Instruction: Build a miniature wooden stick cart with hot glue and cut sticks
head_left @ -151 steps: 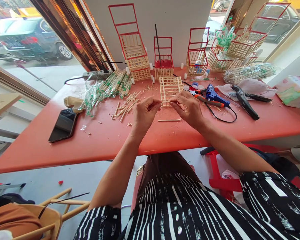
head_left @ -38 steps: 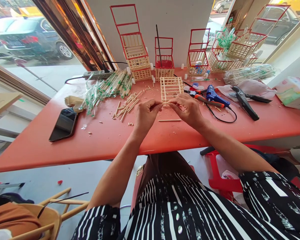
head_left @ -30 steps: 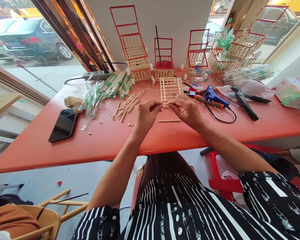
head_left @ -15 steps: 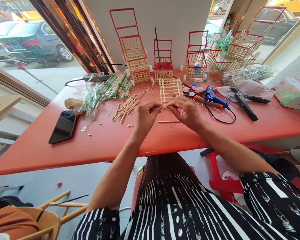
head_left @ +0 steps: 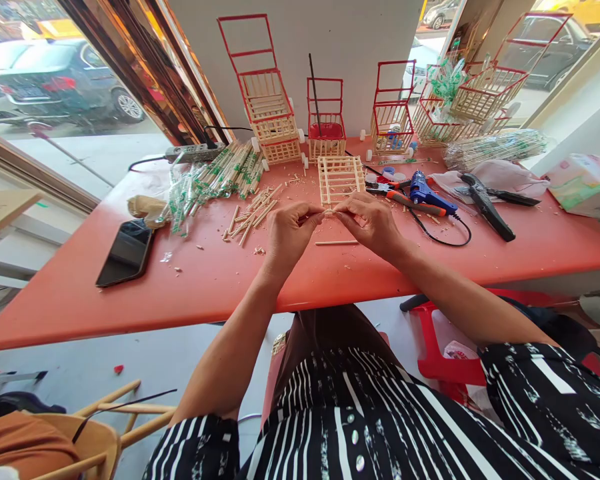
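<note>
Over the red table (head_left: 220,293), pinched pale wooden piece (head_left: 329,211) with left hand (head_left: 290,233) and right hand (head_left: 373,223); at twelve o'clock, saw ladder-like wooden frame (head_left: 341,179), seemingly part-built; at six, unattached thin stick (head_left: 337,243).

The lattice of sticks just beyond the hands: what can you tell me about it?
The lattice is a four-sided frame of pale, wood-like sticks, with several crosswise rails and gaps between them. It sits on the red table, just beyond the left hand and right hand. The right hand hides part of its near edge; whether any fingertip touches it is unclear.
</note>
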A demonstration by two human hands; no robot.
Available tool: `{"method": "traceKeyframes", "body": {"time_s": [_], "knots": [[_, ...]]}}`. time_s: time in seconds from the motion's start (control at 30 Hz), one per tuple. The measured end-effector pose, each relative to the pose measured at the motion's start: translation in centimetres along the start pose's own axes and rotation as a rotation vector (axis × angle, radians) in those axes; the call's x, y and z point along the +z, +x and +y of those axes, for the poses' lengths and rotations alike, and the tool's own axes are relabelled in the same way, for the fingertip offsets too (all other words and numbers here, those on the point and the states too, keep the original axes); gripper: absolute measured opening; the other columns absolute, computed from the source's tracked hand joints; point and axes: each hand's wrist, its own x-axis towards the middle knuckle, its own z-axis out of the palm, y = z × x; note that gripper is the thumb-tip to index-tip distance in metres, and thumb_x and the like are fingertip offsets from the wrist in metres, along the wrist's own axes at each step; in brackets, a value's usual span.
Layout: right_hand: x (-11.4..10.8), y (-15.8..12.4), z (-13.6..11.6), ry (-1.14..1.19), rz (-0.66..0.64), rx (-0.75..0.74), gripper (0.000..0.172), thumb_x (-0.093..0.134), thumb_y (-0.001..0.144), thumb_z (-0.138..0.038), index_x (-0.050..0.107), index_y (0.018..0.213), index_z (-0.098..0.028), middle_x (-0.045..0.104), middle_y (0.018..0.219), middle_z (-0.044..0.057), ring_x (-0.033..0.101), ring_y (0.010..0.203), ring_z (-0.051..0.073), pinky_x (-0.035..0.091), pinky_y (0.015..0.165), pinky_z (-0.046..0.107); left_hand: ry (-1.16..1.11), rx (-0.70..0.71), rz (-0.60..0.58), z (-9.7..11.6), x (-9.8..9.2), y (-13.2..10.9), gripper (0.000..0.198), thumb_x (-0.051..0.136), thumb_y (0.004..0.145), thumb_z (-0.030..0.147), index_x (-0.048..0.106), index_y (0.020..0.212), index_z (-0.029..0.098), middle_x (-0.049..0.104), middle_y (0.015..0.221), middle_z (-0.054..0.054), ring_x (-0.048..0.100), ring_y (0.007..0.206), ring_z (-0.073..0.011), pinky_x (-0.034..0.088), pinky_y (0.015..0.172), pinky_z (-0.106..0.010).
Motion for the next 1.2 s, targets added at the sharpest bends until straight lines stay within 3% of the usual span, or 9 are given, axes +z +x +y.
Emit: {"method": "traceKeyframes", "body": {"time_s": [0.93,1.2], "knots": [[0.10,-0.06,-0.03,0.011,-0.022,0.050,0.043,0.054,0.112,-0.053,0.082,0.101,-0.023,0.077,0.093,0.008,0.068,0.091,0.024,0.053,0.091,0.040,0.005,0.013,-0.013,0.12,0.15,-0.02,0.015,0.072,0.085,0.014,0.085,0.083,0.021,0.082,0.080,-0.001,0.072,0.076,-0.0171,0.054,0.075,-0.027],[0.29,-0.14,0.27,-0.006,-0.013,0.034,0.037,0.056,0.112,-0.047,0.081,0.103,-0.022,0.077,0.095,0.008,0.068,0.091,0.023,0.052,0.089,0.037,0.002,0.010,-0.014,0.19,0.16,0.05,0.017,0.072,0.085,0.010,0.085,0.082,0.021,0.081,0.079,0.000,0.072,0.074,-0.0165,0.053,0.074,-0.026]]}}
